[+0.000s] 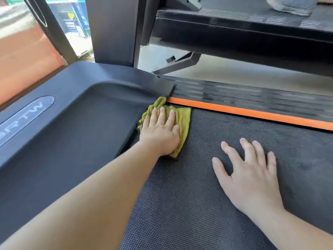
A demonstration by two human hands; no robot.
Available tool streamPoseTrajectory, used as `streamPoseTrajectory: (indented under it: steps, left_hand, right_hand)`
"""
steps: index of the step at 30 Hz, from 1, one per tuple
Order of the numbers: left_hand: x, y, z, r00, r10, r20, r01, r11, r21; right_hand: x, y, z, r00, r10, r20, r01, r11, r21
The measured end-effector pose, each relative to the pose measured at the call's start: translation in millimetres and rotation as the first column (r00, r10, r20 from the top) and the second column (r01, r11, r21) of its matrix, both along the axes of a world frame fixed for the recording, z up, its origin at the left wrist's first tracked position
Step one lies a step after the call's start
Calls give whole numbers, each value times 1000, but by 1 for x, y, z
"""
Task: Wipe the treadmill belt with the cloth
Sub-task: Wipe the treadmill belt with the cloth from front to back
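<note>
Looks like a gym: treadmill belt [225,186] w/ orange side strip [252,112], 2nd treadmill [234,33] alongside, glass front w/ street outside.

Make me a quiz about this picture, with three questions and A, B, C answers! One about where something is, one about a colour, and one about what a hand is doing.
1. Where is the cloth?
A. On the belt, in the corner by the orange strip
B. On the floor
C. Hanging from a rail

2. What colour is the cloth?
A. Blue
B. Yellow-green
C. White

3. What is the right hand doing?
A. Gripping the cloth
B. Lying flat on the belt, fingers spread
C. Making a fist

Answers:
1 A: the left hand presses it there, where the strip begins.
2 B: it is plainly yellow-green against the dark belt.
3 B: its palm is down on the belt, apart from the cloth.
</note>
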State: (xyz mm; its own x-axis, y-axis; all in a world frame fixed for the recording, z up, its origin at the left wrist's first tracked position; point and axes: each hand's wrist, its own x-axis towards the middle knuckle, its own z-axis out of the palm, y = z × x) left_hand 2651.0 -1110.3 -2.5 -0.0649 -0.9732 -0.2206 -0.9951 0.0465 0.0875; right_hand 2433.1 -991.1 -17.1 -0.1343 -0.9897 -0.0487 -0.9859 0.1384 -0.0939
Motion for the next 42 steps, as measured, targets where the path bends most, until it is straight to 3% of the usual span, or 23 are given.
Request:
streamPoseTrajectory:
  steps: [3,5,6,8,11,13,15,17,19,21,23,26,28,29,32,34,38,42]
  left_hand:
    - [-21,24,-6,984,-178,-12,178,984,13]
    - [2,24,1,942,-334,-17,335,942,35]
    - [15,14,4,942,-335,-31,337,939,64]
    - [28,-5,8,980,-192,-46,195,976,92]
    - [2,-5,0,1000,-15,15,15,1000,-10]
    - [-24,19,-3,988,-153,2,153,988,-2]
    - [-32,46,-4,907,-420,15,420,907,30]
    - [-18,41,1,841,-541,-5,540,841,37]
    - [-2,14,3,908,-419,3,418,907,53]
    - [4,-10,6,993,-121,14,120,992,35]
    - [-15,-14,1,1000,25,-4,-25,1000,1]
    - [-43,14,-4,981,-195,-19,195,980,29]
    - [-19,11,3,922,-387,6,387,921,45]
    - [-2,0,7,914,-405,25,403,913,61]
    - [28,-26,12,979,-169,118,164,985,49]
    - [6,-18,2,995,-52,85,54,998,-29]
    - [-18,18,-3,973,-209,-97,212,977,13]
    - [4,6,4,960,-266,-85,270,963,29]
  right_hand:
    - [1,0,0,1000,4,1,-4,1000,-2]
    - [1,0,-1,1000,8,2,-8,1000,1]
    - [0,-1,-1,1000,7,6,-7,1000,1]
    - [-1,0,-1,1000,11,7,-11,1000,2]
    - [-1,1,-1,1000,9,12,-9,1000,3]
    - [-1,0,-1,1000,11,3,-11,1000,1]
    - [0,1,0,1000,10,-12,-10,1000,6]
    - [2,1,1,1000,5,-6,-5,1000,3]
    - [0,1,2,1000,10,2,-10,1000,9]
    - [0,1,3,1000,20,15,-20,1000,16]
    - [0,0,1,1000,18,21,-18,1000,9]
    - [-1,1,1,1000,15,14,-15,1000,5]
    - [0,2,1,1000,20,18,-20,1000,-8]
    - [0,2,0,1000,21,23,-20,1000,-12]
    - [-3,1,-2,999,34,21,-34,999,-10]
    - [-3,1,-3,999,30,17,-30,999,-16]
    - [-2,0,-3,1000,18,11,-17,1000,-26]
    - [-1,0,-3,1000,12,8,-12,1000,-23]
